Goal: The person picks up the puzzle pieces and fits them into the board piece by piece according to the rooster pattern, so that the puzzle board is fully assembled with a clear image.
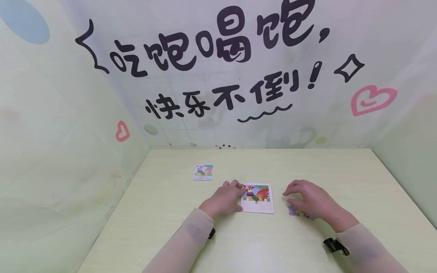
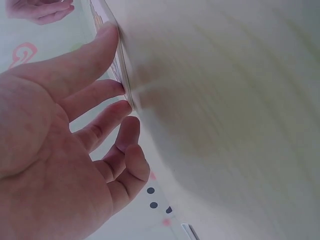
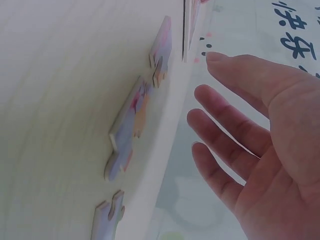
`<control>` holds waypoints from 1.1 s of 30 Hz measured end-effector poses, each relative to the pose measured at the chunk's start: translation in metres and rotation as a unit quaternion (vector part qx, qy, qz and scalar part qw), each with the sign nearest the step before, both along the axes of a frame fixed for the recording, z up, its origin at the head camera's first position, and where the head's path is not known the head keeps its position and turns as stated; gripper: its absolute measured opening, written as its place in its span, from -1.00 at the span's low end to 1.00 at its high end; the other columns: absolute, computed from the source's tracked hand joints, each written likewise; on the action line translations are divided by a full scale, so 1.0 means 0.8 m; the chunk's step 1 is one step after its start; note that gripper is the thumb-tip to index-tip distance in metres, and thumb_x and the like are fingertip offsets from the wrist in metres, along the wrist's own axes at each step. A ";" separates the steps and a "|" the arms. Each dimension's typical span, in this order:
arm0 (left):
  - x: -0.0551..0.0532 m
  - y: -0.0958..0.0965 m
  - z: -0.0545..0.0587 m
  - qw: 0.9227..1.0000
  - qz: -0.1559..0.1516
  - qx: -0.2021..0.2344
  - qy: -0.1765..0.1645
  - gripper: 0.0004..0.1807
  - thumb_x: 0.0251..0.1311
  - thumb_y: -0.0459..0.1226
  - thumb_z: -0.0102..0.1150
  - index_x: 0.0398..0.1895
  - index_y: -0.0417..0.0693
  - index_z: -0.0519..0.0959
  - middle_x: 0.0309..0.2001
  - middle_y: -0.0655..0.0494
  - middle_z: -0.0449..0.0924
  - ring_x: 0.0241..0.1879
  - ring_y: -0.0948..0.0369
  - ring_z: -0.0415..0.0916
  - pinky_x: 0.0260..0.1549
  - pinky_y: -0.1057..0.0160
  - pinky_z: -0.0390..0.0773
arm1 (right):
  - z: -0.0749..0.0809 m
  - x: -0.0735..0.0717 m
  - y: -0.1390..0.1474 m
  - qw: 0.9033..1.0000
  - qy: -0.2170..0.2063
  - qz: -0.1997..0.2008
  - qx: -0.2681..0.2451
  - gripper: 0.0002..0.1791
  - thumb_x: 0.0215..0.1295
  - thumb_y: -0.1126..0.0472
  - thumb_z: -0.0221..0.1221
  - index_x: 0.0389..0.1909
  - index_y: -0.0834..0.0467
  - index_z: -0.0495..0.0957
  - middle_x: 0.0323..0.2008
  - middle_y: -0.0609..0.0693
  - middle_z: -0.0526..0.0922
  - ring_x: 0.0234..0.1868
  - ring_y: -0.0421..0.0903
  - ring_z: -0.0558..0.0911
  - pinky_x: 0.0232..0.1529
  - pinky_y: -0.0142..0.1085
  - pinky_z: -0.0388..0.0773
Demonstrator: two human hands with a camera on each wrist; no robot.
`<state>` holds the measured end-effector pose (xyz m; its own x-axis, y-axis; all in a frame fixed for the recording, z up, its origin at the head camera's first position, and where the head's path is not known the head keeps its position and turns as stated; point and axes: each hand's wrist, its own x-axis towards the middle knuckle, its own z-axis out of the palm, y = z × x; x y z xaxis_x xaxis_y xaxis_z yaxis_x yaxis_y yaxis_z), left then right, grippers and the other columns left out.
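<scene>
A white-bordered jigsaw puzzle board (image 1: 257,207) lies on the table, with a colourful rooster picture in its upper part and a pale strip below. My left hand (image 1: 224,199) rests along its left edge. In the left wrist view, the thumb (image 2: 106,47) and nearest fingertips touch that edge, while the outer fingers bend inward. To the right, my right hand (image 1: 312,199) hovers with loosely bent fingers and nothing between them. Several purple jigsaw pieces (image 1: 293,211) lie beneath it, partly hidden; the right wrist view shows these loose pieces (image 3: 131,117) flat on the table.
A small square rooster picture card (image 1: 203,172) lies farther back on the left. The pale wooden table (image 1: 164,212) meets printed fabric walls (image 1: 239,132) at the back and sides. Dark straps (image 1: 336,246) sit at both wrists.
</scene>
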<state>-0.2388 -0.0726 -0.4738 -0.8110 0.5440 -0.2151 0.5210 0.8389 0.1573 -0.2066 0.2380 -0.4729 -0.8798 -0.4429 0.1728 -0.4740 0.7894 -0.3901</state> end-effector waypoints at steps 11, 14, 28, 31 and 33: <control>0.001 -0.001 0.000 1.000 0.003 0.001 0.000 -0.18 0.21 0.00 0.44 0.53 0.08 0.37 0.49 0.16 0.35 0.28 0.07 0.36 0.16 0.13 0.53 | 0.000 0.005 0.009 0.999 -0.043 -0.019 0.026 -0.82 0.17 0.13 0.48 -0.19 -0.01 0.81 -0.15 -0.14 0.76 -0.09 -0.05 0.71 -0.02 0.00 0.67; 0.000 0.000 -0.001 1.000 0.002 0.000 0.002 -0.17 0.20 0.01 0.44 0.53 0.09 0.38 0.48 0.16 0.36 0.27 0.08 0.36 0.15 0.14 0.53 | -0.003 0.008 0.013 0.998 -0.048 -0.021 0.023 -0.81 0.16 0.11 0.48 -0.19 -0.01 0.81 -0.14 -0.14 0.75 -0.10 -0.06 0.70 -0.04 -0.03 0.66; -0.003 -0.001 -0.003 1.000 0.001 0.009 -0.002 -0.20 0.21 -0.01 0.45 0.51 0.06 0.40 0.47 0.12 0.37 0.27 0.06 0.36 0.19 0.11 0.52 | -0.011 0.013 0.027 0.997 -0.077 0.023 -0.021 -0.79 0.13 0.01 0.51 -0.19 -0.14 0.79 -0.17 -0.28 0.71 -0.25 -0.30 0.56 -0.20 -0.32 0.58; -0.004 -0.001 -0.003 1.000 0.000 0.011 -0.004 -0.19 0.20 -0.01 0.47 0.51 0.07 0.40 0.46 0.13 0.37 0.27 0.06 0.36 0.19 0.12 0.51 | -0.011 0.015 0.028 0.995 -0.090 0.027 -0.028 -0.78 0.11 0.06 0.53 -0.19 -0.15 0.79 -0.16 -0.26 0.70 -0.30 -0.32 0.52 -0.25 -0.36 0.55; -0.004 -0.001 -0.003 1.000 0.001 0.014 -0.008 -0.19 0.20 -0.01 0.47 0.51 0.08 0.40 0.46 0.14 0.37 0.26 0.07 0.36 0.20 0.12 0.51 | -0.011 0.016 0.028 0.995 -0.094 0.030 -0.029 -0.77 0.10 0.08 0.53 -0.19 -0.15 0.79 -0.15 -0.26 0.70 -0.29 -0.33 0.52 -0.25 -0.36 0.56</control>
<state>-0.2420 -0.0738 -0.4763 -0.8085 0.5484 -0.2135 0.5167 0.8351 0.1888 -0.1939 0.2607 -0.4817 -0.8715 -0.4893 0.0342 -0.4336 0.7358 -0.5202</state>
